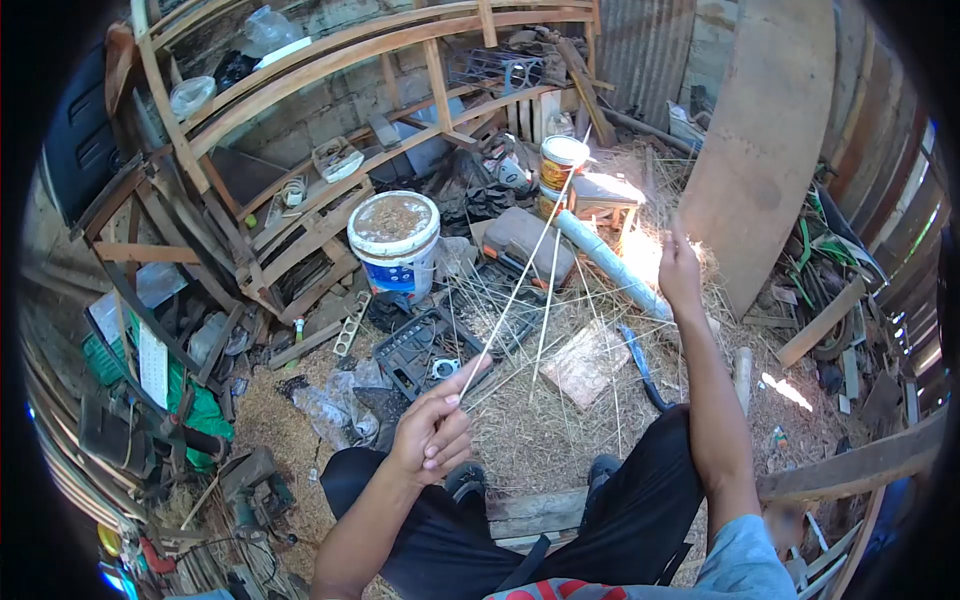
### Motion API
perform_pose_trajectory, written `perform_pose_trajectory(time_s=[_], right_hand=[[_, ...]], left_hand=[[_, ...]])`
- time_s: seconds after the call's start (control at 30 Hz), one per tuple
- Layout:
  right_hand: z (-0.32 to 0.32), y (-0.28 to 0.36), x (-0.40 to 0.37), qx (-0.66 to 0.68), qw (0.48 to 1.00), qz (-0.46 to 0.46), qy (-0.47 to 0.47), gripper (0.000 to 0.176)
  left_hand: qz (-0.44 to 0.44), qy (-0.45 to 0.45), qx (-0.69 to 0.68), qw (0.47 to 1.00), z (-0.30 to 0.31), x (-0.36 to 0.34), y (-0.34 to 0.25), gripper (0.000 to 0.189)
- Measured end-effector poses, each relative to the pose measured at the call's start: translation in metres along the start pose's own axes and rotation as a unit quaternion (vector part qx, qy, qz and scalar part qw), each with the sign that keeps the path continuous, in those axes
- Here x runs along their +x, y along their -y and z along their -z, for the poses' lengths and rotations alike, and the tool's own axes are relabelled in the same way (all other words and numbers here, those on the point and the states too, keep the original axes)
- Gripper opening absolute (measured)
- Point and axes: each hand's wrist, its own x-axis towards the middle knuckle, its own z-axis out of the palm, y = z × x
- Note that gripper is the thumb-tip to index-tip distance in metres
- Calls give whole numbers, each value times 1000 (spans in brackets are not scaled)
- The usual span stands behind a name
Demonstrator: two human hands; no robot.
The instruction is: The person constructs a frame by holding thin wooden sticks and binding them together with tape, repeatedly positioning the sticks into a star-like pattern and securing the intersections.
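Note:
My left hand (435,435) is closed around the lower end of a long thin pale stick (522,280), index finger stretched along it. The stick slants up and away to the right, past the small bucket. My right hand (681,272) is raised at the right, beside a sunlit patch, apart from the stick. It is seen edge-on and slightly blurred, so its grip is hidden. Below, a tool with a blue blade and dark curved handle (645,368) lies by my knee. A wooden block (590,364) and more thin sticks (545,312) lie on the straw-covered ground.
A grey-blue pipe (612,264) leans towards the right hand. Beyond it stand a small yellow bucket (563,155) and a stool (606,188). At left are a large white bucket (395,262), an open tool case (415,350) and a wooden frame (320,75). A large board (760,150) leans at right.

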Motion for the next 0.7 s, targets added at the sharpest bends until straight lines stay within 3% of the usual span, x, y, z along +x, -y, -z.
perform_pose_trajectory(time_s=[0.07,0.13,0.2,0.23,0.33,0.4,0.57,0.7], right_hand=[[19,59,-18,45,991,-99,74,41],[28,117,-45,79,978,-104,164,41],[14,133,-86,142,956,63,248,51],[16,158,-101,161,931,194,265,56],[19,193,-141,226,879,248,341,61],[23,200,-150,192,862,280,377,60],[19,194,-147,143,871,299,362,63],[15,178,-126,118,908,254,311,61]], left_hand=[[-33,-3,-35,999,2,2,-4,56],[-46,-13,-44,998,-1,4,-6,56],[-50,-6,-41,998,-2,8,-7,55],[-50,-2,-38,998,-3,9,-5,53],[-42,14,-49,998,-7,12,1,50],[-48,27,-46,997,-11,13,3,51],[-60,55,-104,991,-10,16,9,55],[-38,82,-104,990,-9,18,15,57]])
